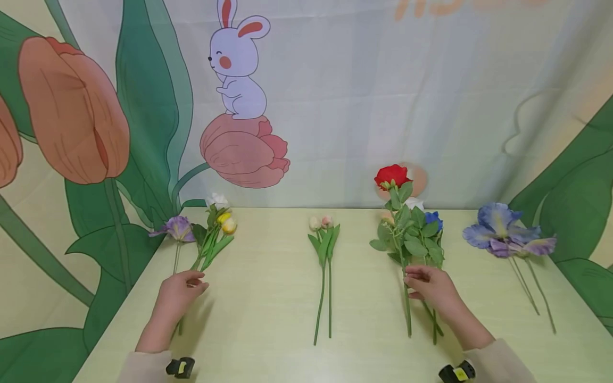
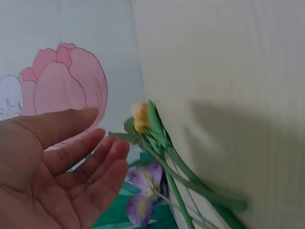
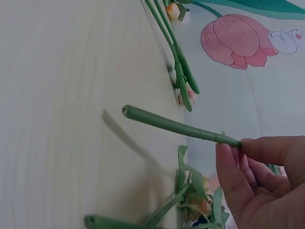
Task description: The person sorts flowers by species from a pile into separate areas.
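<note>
Red rose [image 1: 392, 176]: in the right hand [image 1: 433, 287], its cut end raised off the surface [image 1: 268, 298], left of the blue flower [image 1: 433, 221].
Right-hand grip: thumb and fingertips pinch the stem [image 3: 167, 124].
Left hand [image 1: 177, 290]: fingers loosely curved, holding nothing, near the yellow tulips [image 1: 227, 223].
Weight: probably light, top-heavy at the bloom.
Stem feel: looks smooth, fairly stiff; may roll when pinched.
Leaves [image 1: 396, 213]: likely soft, prone to snagging.
Best hold: bare stem, below the foliage.
</note>
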A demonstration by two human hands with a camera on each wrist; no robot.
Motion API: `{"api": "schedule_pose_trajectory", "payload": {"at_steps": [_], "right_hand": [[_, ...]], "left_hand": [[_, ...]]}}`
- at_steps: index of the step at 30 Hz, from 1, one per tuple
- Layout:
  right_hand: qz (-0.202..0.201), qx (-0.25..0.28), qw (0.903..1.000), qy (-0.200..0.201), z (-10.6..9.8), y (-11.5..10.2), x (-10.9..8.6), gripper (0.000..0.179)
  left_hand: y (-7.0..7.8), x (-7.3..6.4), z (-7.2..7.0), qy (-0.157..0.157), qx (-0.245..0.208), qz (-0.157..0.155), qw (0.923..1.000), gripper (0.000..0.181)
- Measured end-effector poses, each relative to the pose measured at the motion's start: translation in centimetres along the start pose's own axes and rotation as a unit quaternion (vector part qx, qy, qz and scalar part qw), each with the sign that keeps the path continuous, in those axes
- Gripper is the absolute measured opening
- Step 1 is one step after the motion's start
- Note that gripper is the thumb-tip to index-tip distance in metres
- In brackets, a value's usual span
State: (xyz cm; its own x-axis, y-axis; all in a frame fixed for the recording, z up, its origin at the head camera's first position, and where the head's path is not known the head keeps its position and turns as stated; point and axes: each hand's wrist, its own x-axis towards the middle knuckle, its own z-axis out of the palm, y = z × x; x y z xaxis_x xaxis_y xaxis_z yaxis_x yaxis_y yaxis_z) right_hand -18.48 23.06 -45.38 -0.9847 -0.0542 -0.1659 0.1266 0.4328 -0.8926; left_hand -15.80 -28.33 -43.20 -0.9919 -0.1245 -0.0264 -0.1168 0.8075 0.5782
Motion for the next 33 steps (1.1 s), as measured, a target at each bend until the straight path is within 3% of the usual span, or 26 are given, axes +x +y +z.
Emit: {"api": "schedule_pose_trajectory", "payload": {"at_steps": [6,13,18,25,33], "right_hand": [[0.02,-0.008,0.9997,0.003,-0.9,1.3,0.2,0.042],[0.041,-0.024,0.9989,-0.002,-1.6,2.1,0.4,0.043],[0.042,-0.027,0.9987,-0.006,-1.9,2.4,0.7,0.043],[0.009,-0.119,0.9928,0.008,-1.5,3.0,0.8,0.036],[-0.018,-0.181,0.9832,0.012,-1.0,2.5,0.7,0.034]], "left_hand": [[-2.6,-0.4,-0.7,-0.011,0.034,-0.046,0.9983,0.043],[-4.5,-0.4,-0.8,-0.039,0.043,-0.068,0.996,0.044],[-5.1,-0.3,-0.7,-0.046,0.049,-0.07,0.9953,0.041],[-5.7,-0.1,-0.3,-0.049,0.048,-0.073,0.995,0.031],[-5.8,0.5,-0.1,-0.047,0.057,-0.081,0.9939,0.025]]}}
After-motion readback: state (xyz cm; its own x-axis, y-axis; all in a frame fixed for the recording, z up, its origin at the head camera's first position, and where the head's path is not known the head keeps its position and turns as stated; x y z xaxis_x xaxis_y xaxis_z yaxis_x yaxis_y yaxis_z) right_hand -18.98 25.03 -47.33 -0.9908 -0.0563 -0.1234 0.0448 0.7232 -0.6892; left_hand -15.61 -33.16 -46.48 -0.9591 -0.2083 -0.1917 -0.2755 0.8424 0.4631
